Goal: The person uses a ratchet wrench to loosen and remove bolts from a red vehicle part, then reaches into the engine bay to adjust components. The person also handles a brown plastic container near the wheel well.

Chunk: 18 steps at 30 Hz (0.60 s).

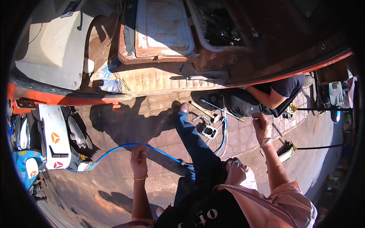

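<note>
My left hand [138, 157] is raised over the paving with its fingers curled in, and no object shows in it. A blue hose [125, 146] runs across the ground just beyond it. My right hand [262, 127] is lifted on the right, fingers bent together, also with nothing visible in it. Close to it in the picture is a crouching person [277, 95] in dark clothes. Between my hands, on the ground, lie a square metal part with a round hole [209, 131], a long bar [201, 109] and a blue-and-wooden-ended rod [222, 110].
An old rusty vehicle body with a red-orange edge [61, 99] spans the far side. Gloves [110, 84] and a metal tool [203, 77] lie on its floor. A white scooter [55, 133] stands left. Yellow-ended, long-handled equipment [287, 152] lies right.
</note>
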Each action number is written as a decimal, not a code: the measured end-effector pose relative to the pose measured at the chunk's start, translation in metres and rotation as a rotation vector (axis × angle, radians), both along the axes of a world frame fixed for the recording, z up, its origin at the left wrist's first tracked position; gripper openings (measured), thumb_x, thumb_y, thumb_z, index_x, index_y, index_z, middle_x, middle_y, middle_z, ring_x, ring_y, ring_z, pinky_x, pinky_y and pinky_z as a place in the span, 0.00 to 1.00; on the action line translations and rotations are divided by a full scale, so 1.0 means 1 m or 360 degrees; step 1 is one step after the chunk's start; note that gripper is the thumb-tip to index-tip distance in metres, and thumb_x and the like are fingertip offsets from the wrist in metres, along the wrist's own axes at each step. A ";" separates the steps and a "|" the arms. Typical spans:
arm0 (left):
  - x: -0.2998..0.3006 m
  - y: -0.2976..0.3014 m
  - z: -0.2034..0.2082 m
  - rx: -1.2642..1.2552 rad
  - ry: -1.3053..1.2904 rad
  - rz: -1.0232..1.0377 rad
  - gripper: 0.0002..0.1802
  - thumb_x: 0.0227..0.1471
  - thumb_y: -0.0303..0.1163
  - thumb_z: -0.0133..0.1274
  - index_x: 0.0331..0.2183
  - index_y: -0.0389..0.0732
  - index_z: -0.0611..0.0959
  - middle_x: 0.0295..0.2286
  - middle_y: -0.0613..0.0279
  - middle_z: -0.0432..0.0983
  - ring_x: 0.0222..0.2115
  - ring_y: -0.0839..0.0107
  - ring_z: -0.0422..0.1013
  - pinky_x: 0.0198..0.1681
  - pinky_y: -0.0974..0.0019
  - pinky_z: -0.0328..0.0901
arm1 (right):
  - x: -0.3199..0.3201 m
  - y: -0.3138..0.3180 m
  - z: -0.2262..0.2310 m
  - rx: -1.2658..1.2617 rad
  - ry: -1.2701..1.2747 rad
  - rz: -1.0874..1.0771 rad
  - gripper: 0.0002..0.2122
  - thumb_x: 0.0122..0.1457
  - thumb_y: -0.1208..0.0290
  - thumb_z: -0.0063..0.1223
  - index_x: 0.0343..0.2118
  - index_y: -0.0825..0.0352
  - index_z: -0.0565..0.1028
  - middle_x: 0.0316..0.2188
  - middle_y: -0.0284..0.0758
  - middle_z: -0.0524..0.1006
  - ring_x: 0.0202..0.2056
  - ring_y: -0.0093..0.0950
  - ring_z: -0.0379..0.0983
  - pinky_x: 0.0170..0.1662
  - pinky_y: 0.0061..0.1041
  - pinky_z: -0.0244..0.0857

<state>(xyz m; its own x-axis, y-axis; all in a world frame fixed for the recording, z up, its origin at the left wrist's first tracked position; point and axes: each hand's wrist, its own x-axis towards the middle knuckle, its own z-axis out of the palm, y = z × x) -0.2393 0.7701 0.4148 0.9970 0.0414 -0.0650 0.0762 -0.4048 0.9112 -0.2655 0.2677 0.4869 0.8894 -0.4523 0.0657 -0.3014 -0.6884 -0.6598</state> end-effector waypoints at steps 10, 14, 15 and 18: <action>0.301 -0.138 0.122 -0.0178 -0.0155 0.0112 0.14 0.55 0.15 0.44 0.42 0.33 0.79 0.46 0.48 0.74 0.46 0.62 0.71 0.48 0.64 0.67 | 0.312 -0.063 -0.034 0.0169 -0.0424 -0.0293 0.10 0.65 0.66 0.51 0.37 0.66 0.80 0.29 0.35 0.80 0.30 0.21 0.74 0.35 0.21 0.66; 0.394 -0.192 0.157 0.0058 -0.0535 -0.0295 0.10 0.51 0.19 0.47 0.37 0.30 0.80 0.42 0.45 0.76 0.41 0.59 0.75 0.45 0.63 0.70 | 0.363 -0.085 -0.061 -0.0136 -0.0274 -0.0283 0.11 0.63 0.62 0.54 0.34 0.65 0.81 0.27 0.39 0.81 0.27 0.30 0.77 0.30 0.29 0.68; 0.417 -0.203 0.166 0.0187 -0.0669 -0.0443 0.11 0.49 0.17 0.48 0.36 0.29 0.81 0.38 0.45 0.77 0.39 0.57 0.76 0.42 0.64 0.72 | 0.367 -0.086 -0.065 -0.0270 -0.0150 -0.0299 0.11 0.63 0.61 0.55 0.34 0.64 0.81 0.27 0.40 0.81 0.26 0.34 0.77 0.29 0.31 0.68; 0.474 -0.252 0.175 0.0156 -0.0635 -0.0774 0.14 0.45 0.12 0.52 0.37 0.30 0.82 0.37 0.48 0.79 0.38 0.59 0.77 0.40 0.67 0.72 | 0.370 -0.086 -0.069 -0.0643 0.0066 -0.0199 0.11 0.61 0.61 0.56 0.31 0.64 0.81 0.27 0.42 0.80 0.25 0.40 0.77 0.26 0.35 0.68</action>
<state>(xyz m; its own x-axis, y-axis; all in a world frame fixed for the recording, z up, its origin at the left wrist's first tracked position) 0.2351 0.5180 0.5894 0.8500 -0.4356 0.2964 -0.4751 -0.3905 0.7885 0.1041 0.1821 0.4175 0.8351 -0.5020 0.2250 -0.4194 -0.8457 -0.3299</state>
